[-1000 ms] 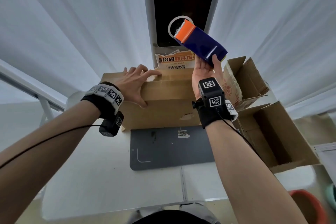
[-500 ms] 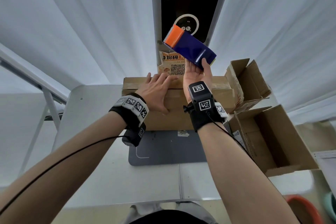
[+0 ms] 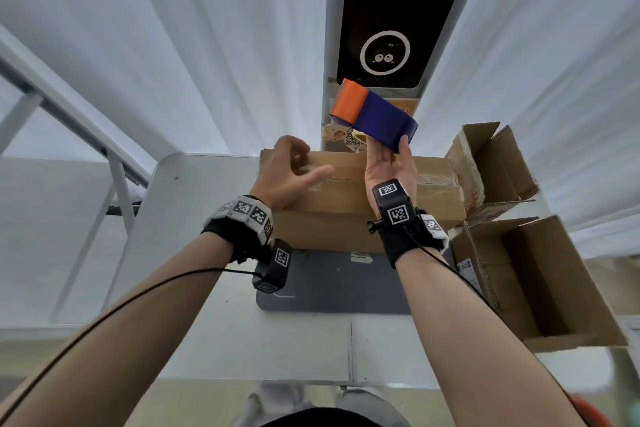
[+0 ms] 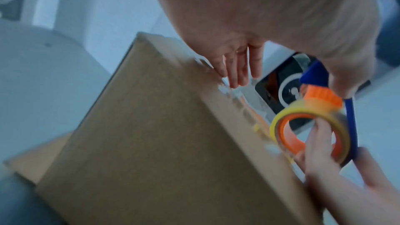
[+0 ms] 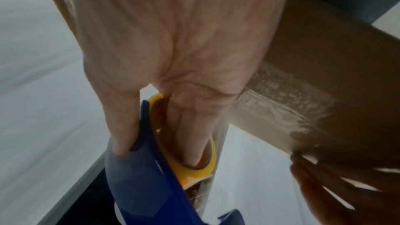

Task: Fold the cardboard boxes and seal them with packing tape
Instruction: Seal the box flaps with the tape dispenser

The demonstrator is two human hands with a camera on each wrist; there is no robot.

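Tape dispenser is held in the right hand grip at 12 o'clock above the cardboard box on the surface; left hand grip is wide, hovering over the box's 10 o'clock corner.

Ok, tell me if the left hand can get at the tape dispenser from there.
Probably yes. The left hand hovers open over the closed box, with only open air between it and the tape dispenser, though the right hand already holds it.
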